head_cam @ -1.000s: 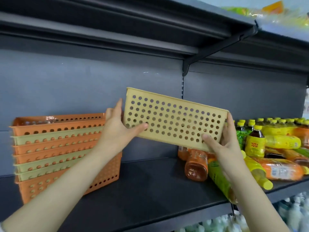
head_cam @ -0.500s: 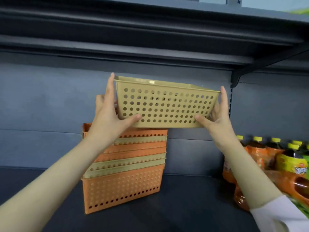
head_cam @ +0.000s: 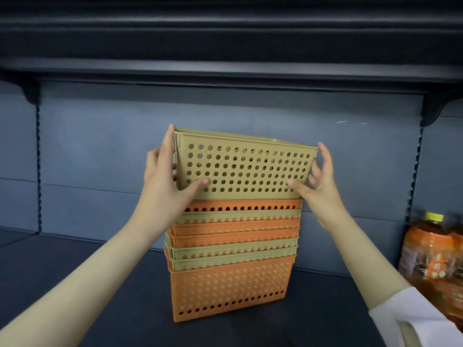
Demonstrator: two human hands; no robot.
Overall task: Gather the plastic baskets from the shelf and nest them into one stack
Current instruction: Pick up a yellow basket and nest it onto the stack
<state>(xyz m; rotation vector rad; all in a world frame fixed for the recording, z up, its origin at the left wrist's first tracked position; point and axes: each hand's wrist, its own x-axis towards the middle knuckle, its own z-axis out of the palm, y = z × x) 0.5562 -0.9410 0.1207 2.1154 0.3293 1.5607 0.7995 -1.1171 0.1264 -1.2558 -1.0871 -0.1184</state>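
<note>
A tan perforated basket [head_cam: 244,169] is held level right over a stack of nested orange and tan baskets [head_cam: 231,259] standing on the dark shelf [head_cam: 87,284]. Its bottom edge meets the rim of the stack's top orange basket. My left hand [head_cam: 165,186] grips the tan basket's left end, thumb on the front wall. My right hand [head_cam: 319,181] holds its right end, thumb on the front wall and fingers spread behind.
An orange drink bottle [head_cam: 426,251] with a yellow cap stands at the right edge of the shelf, blurred. The upper shelf [head_cam: 225,68] overhangs close above. Grey back panel [head_cam: 100,151] with slotted uprights is behind the stack.
Both hands have carried the tan basket left and down from above the bottles until it sits over the stack. The view has swung left, so the stack is now centred.
</note>
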